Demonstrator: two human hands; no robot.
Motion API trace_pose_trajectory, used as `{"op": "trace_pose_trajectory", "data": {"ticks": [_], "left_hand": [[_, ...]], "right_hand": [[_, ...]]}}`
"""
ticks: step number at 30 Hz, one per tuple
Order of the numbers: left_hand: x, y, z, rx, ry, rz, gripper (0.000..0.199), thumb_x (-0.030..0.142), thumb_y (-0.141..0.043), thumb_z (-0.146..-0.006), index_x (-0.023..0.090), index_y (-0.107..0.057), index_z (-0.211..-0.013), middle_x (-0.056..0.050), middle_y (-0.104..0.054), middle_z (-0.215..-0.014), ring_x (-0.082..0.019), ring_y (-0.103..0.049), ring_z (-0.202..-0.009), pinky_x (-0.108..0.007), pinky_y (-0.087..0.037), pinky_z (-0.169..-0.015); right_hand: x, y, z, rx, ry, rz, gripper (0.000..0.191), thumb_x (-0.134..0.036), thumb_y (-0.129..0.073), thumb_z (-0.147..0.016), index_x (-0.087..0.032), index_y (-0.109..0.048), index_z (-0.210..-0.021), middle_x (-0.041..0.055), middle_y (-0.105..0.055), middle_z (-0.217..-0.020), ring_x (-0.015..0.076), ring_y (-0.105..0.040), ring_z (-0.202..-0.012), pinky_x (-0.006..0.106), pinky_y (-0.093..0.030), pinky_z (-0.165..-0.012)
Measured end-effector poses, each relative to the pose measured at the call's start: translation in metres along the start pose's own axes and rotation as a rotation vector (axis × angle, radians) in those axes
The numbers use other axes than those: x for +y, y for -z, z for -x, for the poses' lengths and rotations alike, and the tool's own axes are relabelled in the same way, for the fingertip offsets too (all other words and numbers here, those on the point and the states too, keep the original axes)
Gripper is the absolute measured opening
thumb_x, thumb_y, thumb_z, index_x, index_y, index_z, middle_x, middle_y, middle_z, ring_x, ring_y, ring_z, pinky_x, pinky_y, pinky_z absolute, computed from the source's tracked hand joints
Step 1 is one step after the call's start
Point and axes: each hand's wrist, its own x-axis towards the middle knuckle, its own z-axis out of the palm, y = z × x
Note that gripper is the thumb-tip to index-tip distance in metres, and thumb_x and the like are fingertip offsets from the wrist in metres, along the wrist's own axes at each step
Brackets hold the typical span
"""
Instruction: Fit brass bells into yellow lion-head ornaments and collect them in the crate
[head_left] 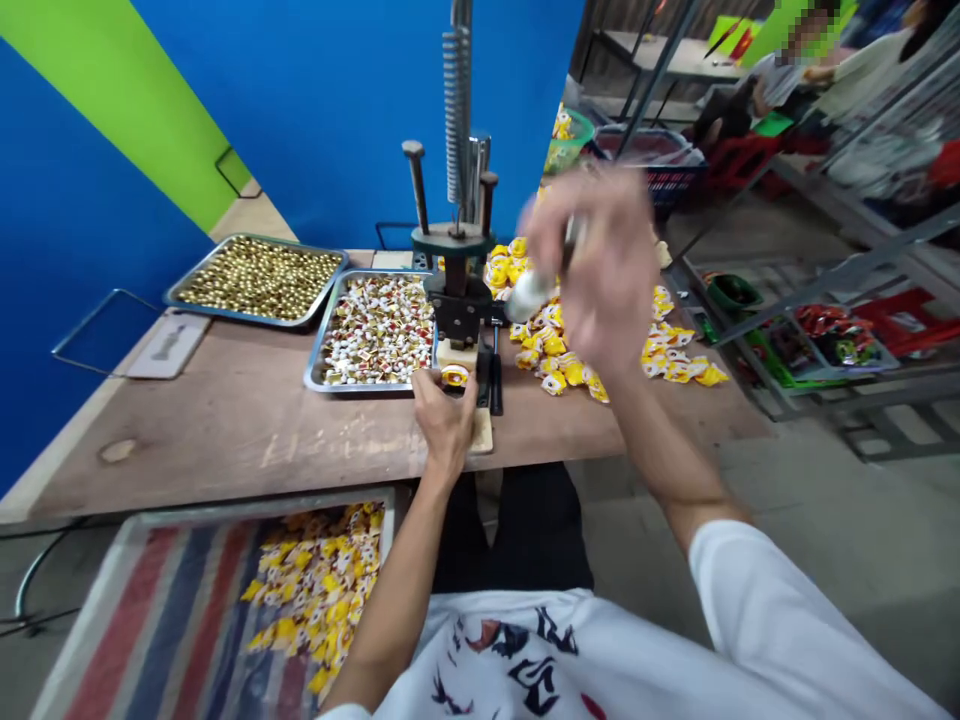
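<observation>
- My right grip is raised over the worktop, blurred by motion, with thumb and fingers closed around a silver cylinder.
- The cylinder's long axis slants, with its rounded end pointing down and left toward the hand press and its other end running up into my fingers. It hangs just right of the press, touching nothing else that I can see.
- My left grip sits low at the foot of the press, its fingertips on a small yellow-and-white piece beside a pale wooden block. I cannot tell whether it is clenched or only resting there.
- The press stands upright on the worktop, with a coil spring on its column.
- Left of the press lies a steel tray of white-and-red wrapped pieces, and beyond it a second tray of brass-coloured beads.
- Loose yellow packets are scattered to the right of the press.
- Below the worktop edge, a striped tray holds more yellow packets.
</observation>
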Motion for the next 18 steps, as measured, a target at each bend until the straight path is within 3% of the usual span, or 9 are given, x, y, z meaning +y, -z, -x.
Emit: {"op": "trace_pose_trajectory", "data": {"ticks": [2, 4, 7, 9, 10, 11, 13, 16, 18], "left_hand": [[0.003, -0.003, -0.003, 0.025, -0.027, -0.001, 0.039, 0.036, -0.087, -0.089, 0.025, -0.051, -0.102, -0.005, -0.060, -0.101, -0.025, -0.062, -0.094, -0.040, -0.055, -0.090], [0.007, -0.003, -0.005, 0.057, -0.040, 0.008, 0.040, 0.039, -0.087, -0.090, 0.025, -0.051, -0.102, -0.005, -0.061, -0.102, -0.025, -0.063, -0.096, -0.040, -0.056, -0.092], [0.012, 0.014, 0.000, 0.057, 0.032, 0.091, 0.045, 0.046, -0.090, -0.088, 0.024, -0.055, -0.106, -0.006, -0.065, -0.104, -0.024, -0.068, -0.097, -0.038, -0.059, -0.091], [0.010, 0.036, 0.006, -0.010, 0.185, 0.234, 0.053, 0.051, -0.093, -0.084, 0.024, -0.056, -0.110, -0.005, -0.068, -0.104, -0.021, -0.072, -0.091, -0.033, -0.062, -0.083], [0.008, 0.048, 0.008, -0.080, 0.288, 0.328, 0.057, 0.054, -0.095, -0.082, 0.024, -0.057, -0.112, -0.004, -0.070, -0.102, -0.020, -0.074, -0.087, -0.032, -0.063, -0.078], [0.006, 0.059, 0.011, -0.175, 0.396, 0.423, 0.061, 0.057, -0.096, -0.080, 0.024, -0.056, -0.112, -0.004, -0.072, -0.100, -0.020, -0.075, -0.083, -0.031, -0.064, -0.074], [0.001, 0.077, 0.013, -0.409, 0.586, 0.571, 0.067, 0.065, -0.096, -0.077, 0.024, -0.053, -0.108, -0.003, -0.075, -0.089, -0.021, -0.077, -0.073, -0.032, -0.065, -0.068], [-0.004, 0.085, 0.010, -0.663, 0.719, 0.603, 0.069, 0.077, -0.089, -0.080, 0.026, -0.047, -0.101, 0.000, -0.072, -0.070, -0.021, -0.072, -0.054, -0.031, -0.060, -0.057], [-0.007, 0.083, 0.006, -0.742, 0.681, 0.498, 0.065, 0.084, -0.075, -0.089, 0.026, -0.046, -0.097, 0.002, -0.067, -0.061, -0.021, -0.066, -0.044, -0.027, -0.049, -0.046]], "right_hand": [[0.049, 0.027, -0.059, 0.119, -0.224, -0.222, 0.108, -0.084, 0.013, -0.105, -0.012, -0.065, -0.126, 0.0092, -0.073, -0.131, 0.0127, -0.070, -0.120, 0.035, -0.053, -0.109], [0.097, 0.038, -0.082, 0.221, -0.555, -0.324, 0.107, -0.086, 0.009, -0.106, -0.006, -0.049, -0.147, 0.0157, -0.067, -0.150, 0.0132, -0.065, -0.133, 0.036, -0.051, -0.119], [0.124, 0.028, -0.037, 0.308, -0.798, -0.236, 0.089, -0.086, -0.035, -0.112, -0.011, -0.044, -0.158, 0.0210, -0.053, -0.168, 0.0275, -0.055, -0.153, 0.057, -0.048, -0.129], [0.102, 0.012, 0.026, 0.347, -0.743, -0.172, 0.073, -0.079, -0.061, -0.107, -0.024, -0.053, -0.154, 0.0136, -0.053, -0.170, 0.0306, -0.050, -0.159, 0.059, -0.047, -0.132], [0.083, 0.002, 0.060, 0.329, -0.670, -0.123, 0.063, -0.073, -0.066, -0.107, -0.029, -0.058, -0.150, 0.0112, -0.058, -0.165, 0.0296, -0.055, -0.155, 0.055, -0.051, -0.129], [0.061, -0.007, 0.092, 0.274, -0.613, -0.110, 0.054, -0.067, -0.069, -0.108, -0.031, -0.062, -0.148, 0.0096, -0.064, -0.157, 0.0279, -0.062, -0.146, 0.052, -0.055, -0.125], [0.017, -0.027, 0.145, 0.016, -0.539, -0.186, 0.055, -0.057, -0.078, -0.105, -0.035, -0.061, -0.153, 0.0088, -0.066, -0.153, 0.0273, -0.068, -0.139, 0.047, -0.062, -0.116], [-0.024, -0.062, 0.190, -0.170, -0.499, -0.202, 0.070, -0.045, -0.087, -0.100, -0.036, -0.056, -0.162, 0.0106, -0.061, -0.160, 0.0291, -0.065, -0.145, 0.046, -0.061, -0.118], [-0.030, -0.084, 0.203, -0.148, -0.503, -0.175, 0.056, -0.040, -0.080, -0.106, -0.034, -0.061, -0.158, 0.0111, -0.066, -0.153, 0.0284, -0.066, -0.142, 0.047, -0.060, -0.120]]}}
